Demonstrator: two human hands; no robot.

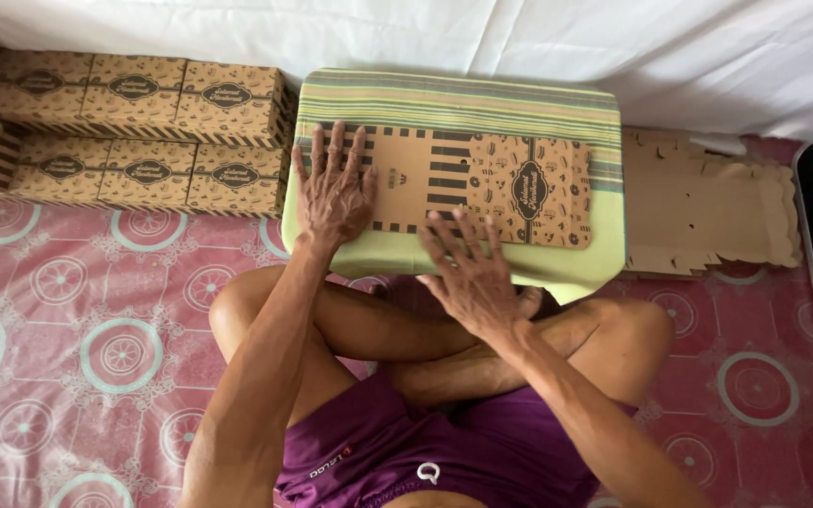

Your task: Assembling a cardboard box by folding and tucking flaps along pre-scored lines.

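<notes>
While folded boxes stack at far left, left hand lies open, flat on the unfolded carton blank at the cushion's left edge; right hand spread, apparently hovering near the front edge. Uneven pressure could skew the blank.

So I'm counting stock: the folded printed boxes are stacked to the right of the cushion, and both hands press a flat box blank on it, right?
Not quite. The head view shows the folded boxes stacked to the left of the cushion. The left hand and right hand do rest on the flat box blank.
</notes>
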